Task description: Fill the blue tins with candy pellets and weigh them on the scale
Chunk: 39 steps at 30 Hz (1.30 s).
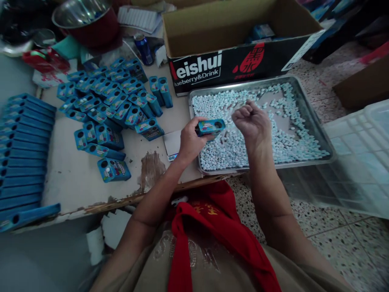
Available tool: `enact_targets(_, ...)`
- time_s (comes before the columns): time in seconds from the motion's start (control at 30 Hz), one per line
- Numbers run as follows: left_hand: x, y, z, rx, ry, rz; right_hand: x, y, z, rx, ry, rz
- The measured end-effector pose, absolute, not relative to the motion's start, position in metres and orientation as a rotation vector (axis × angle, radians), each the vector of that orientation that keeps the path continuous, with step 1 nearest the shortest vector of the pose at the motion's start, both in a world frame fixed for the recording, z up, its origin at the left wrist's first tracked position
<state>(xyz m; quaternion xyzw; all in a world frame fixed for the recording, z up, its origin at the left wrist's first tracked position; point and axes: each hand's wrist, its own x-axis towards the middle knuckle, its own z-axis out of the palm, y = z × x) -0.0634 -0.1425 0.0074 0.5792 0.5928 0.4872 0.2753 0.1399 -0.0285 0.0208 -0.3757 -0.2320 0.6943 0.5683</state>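
My left hand grips a small blue candy box by one end, its top with a dark round hole facing up. The box is held above the left side of a metal tray. Many pale blue and white candies are spread in the tray. Over its middle, my right hand is closed with the fingers curled in; what they hold, if anything, is hidden. Just left of the tray, partly behind my left hand, lies a small white scale.
Several blue boxes stand grouped on the table, with a row of more boxes at far left. Behind the tray is an open carton. A blue can and red pot stand at the back; a translucent plastic bin is at right.
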Motion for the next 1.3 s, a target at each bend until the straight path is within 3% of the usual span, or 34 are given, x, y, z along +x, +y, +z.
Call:
enact_targets(0.23, -0.148, -0.201, -0.010, 1.354, 1.739, 1.493, 0.156, -0.047, 0.007, -1.200, -0.752, 1.777)
enact_targets(0.47, -0.159, -0.205, -0.045, 1.293, 1.632, 1.520, 0.125, -0.060, 0.027, -1.347, -0.470, 1.991)
enact_targets(0.9, -0.193, -0.292, -0.011, 1.401, 1.947, 1.566, 0.088, -0.073, 0.046, -1.346, -0.834, 2.130)
enact_targets(1.3, -0.187, -0.286, -0.005, 1.483, 1.908, 1.494, 0.073, -0.072, 0.069, -1.293, -0.997, 2.065)
